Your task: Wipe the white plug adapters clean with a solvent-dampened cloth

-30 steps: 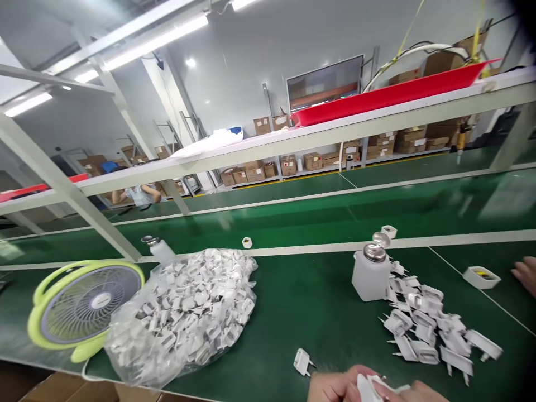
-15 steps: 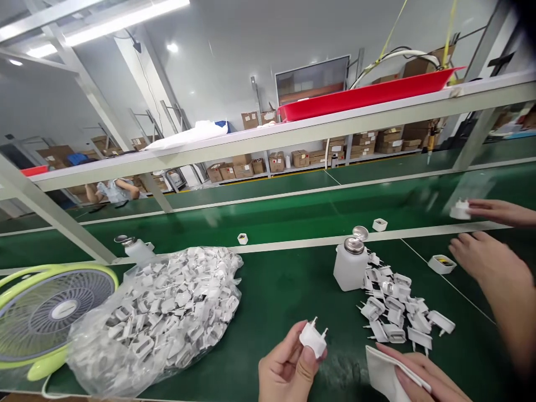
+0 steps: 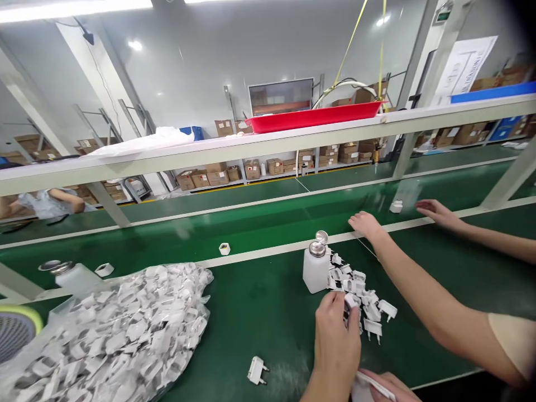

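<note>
A loose plug (image 3: 256,370) lies on the green worktop (image 3: 259,301), left of my left hand (image 3: 337,335). That hand's fingers curl together at the near edge of the plug pile (image 3: 360,290) beside the bottle (image 3: 315,271); I cannot tell whether they grip one. My right hand (image 3: 389,382), cut off at the bottom, pinches a white cloth (image 3: 359,392). The wall sheet (image 3: 464,61) is too blurred to read.

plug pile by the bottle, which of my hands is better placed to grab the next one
Left, probably. The left hand has its fingertips at the plug pile beside the bottle, while the right hand sits low at the frame edge, holding a white cloth.
</note>
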A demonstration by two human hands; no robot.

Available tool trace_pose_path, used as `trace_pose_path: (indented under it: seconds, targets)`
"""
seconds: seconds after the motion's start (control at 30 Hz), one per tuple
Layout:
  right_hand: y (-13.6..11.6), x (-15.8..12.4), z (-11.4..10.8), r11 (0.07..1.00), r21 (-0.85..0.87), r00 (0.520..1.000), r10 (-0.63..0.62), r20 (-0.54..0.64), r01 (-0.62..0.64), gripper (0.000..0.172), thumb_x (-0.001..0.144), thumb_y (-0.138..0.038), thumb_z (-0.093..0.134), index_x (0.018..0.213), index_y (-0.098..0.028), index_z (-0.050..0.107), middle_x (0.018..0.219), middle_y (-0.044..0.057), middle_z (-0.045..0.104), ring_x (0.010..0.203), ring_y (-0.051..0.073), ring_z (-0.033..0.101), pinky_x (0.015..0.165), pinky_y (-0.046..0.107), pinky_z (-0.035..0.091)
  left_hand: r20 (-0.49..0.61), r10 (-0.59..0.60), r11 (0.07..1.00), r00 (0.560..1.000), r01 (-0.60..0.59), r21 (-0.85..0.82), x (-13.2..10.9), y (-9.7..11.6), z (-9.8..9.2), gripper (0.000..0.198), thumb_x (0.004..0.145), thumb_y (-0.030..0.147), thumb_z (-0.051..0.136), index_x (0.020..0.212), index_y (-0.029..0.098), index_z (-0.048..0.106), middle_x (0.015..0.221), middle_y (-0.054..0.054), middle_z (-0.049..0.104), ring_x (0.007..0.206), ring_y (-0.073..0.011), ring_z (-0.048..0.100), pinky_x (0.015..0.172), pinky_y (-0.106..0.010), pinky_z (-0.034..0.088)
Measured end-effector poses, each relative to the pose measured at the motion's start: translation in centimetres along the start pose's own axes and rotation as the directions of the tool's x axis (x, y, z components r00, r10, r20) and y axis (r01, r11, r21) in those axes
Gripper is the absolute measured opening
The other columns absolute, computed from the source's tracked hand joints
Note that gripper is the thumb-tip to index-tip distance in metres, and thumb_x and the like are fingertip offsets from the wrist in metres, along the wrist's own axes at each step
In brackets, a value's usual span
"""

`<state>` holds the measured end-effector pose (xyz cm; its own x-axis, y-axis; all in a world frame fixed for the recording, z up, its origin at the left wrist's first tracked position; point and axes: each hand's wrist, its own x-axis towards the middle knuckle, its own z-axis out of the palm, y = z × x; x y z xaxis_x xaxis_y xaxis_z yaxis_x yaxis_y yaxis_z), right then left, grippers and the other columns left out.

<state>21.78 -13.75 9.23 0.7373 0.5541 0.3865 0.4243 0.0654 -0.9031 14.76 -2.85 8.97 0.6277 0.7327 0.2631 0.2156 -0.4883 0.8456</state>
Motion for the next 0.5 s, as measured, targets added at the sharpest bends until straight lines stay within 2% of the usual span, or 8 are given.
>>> trace_pose_path:
  seconds: [0.07,0.13,0.2,0.27,0.33,0.4,0.43,0.5]
  targets:
    - [-0.3,4.6,-1.4,1.000,-0.010,0.999,-0.018,-0.045,0.017,0.030,0.100,-0.043,0.061,0.123,-0.023,0.066,0.127,0.008,0.065,0.108,0.021,0.066,0.087,0.038,0.060,0.044,0.044,0.998,0.998,-0.046,0.032,2.3,0.5,2.0,0.036,0.098,0.015,0.047,0.121,0.011,0.074,0.118,-0.021,0.074,0.105,-0.0331,0.071,0.095,-0.042,0.056]
    - [-0.4,8.7,-3.0,1.000,-0.011,0.997,-0.027,-0.076,0.026,0.035,0.107,-0.042,0.044,0.119,-0.020,0.070,0.126,0.004,0.066,0.115,0.024,0.065,0.092,0.036,0.057,0.076,0.078,0.994,0.994,-0.084,0.068,4.1,0.6,4.0,0.037,0.098,0.012,0.045,0.120,0.006,0.074,0.118,-0.025,0.073,0.109,-0.0363,0.069,0.099,-0.048,0.054]
    - [-0.4,11.5,-4.7,1.000,0.007,0.995,-0.029,-0.091,0.030,0.036,0.106,-0.043,0.046,0.120,-0.019,0.069,0.125,0.004,0.066,0.115,0.025,0.065,0.092,0.037,0.058,0.114,0.112,0.985,0.987,-0.126,0.121,5.2,0.5,5.7,0.035,0.096,0.008,0.047,0.116,-0.001,0.074,0.115,-0.029,0.072,0.113,-0.0406,0.066,0.104,-0.054,0.050]
    - [-0.1,12.8,-6.3,0.999,0.048,0.995,-0.021,-0.096,0.026,0.035,0.100,-0.051,0.058,0.122,-0.025,0.069,0.124,0.006,0.068,0.113,0.024,0.067,0.087,0.038,0.061,0.142,0.150,0.969,0.978,-0.173,0.174,5.6,0.3,6.7,0.035,0.094,0.007,0.052,0.119,-0.006,0.072,0.116,-0.033,0.071,0.116,-0.0445,0.064,0.106,-0.059,0.047]
    - [0.4,13.3,-7.4,0.994,0.106,0.997,-0.002,-0.083,0.011,0.040,0.098,-0.059,0.056,0.116,-0.028,0.073,0.121,0.006,0.072,0.110,0.025,0.070,0.082,0.037,0.062,0.136,0.194,0.951,0.972,-0.220,0.218,5.3,0.0,6.7,0.044,0.095,0.010,0.054,0.135,-0.007,0.062,0.131,-0.035,0.066,0.125,-0.0461,0.059,0.109,-0.060,0.044]
    - [1.3,13.5,-7.6,0.985,0.168,0.998,0.039,-0.041,-0.032,0.038,0.090,-0.065,0.063,0.098,-0.032,0.080,0.112,0.004,0.078,0.106,0.029,0.073,0.070,0.035,0.061,0.121,0.251,0.929,0.960,-0.275,0.249,4.2,-0.5,5.7,0.048,0.095,0.011,0.054,0.141,0.001,0.059,0.132,-0.029,0.068,0.123,-0.0413,0.061,0.106,-0.052,0.049]
    - [1.7,13.6,-7.3,0.979,0.193,0.998,0.066,-0.013,-0.063,0.032,0.083,-0.065,0.071,0.090,-0.035,0.082,0.106,0.003,0.079,0.104,0.032,0.074,0.063,0.035,0.060,0.113,0.278,0.919,0.954,-0.298,0.259,3.4,-0.9,4.9,0.043,0.094,0.011,0.053,0.135,0.006,0.065,0.121,-0.024,0.074,0.114,-0.0372,0.067,0.099,-0.046,0.053]
    - [2.6,13.5,-6.1,0.959,0.238,0.988,0.144,0.049,-0.152,0.026,0.071,-0.060,0.082,0.087,-0.039,0.082,0.097,0.002,0.080,0.104,0.036,0.074,0.055,0.036,0.059,0.091,0.310,0.905,0.946,-0.323,0.275,1.0,-1.9,2.7,0.025,0.091,0.014,0.055,0.096,0.014,0.079,0.079,-0.014,0.078,0.076,-0.0284,0.072,0.072,-0.037,0.057]
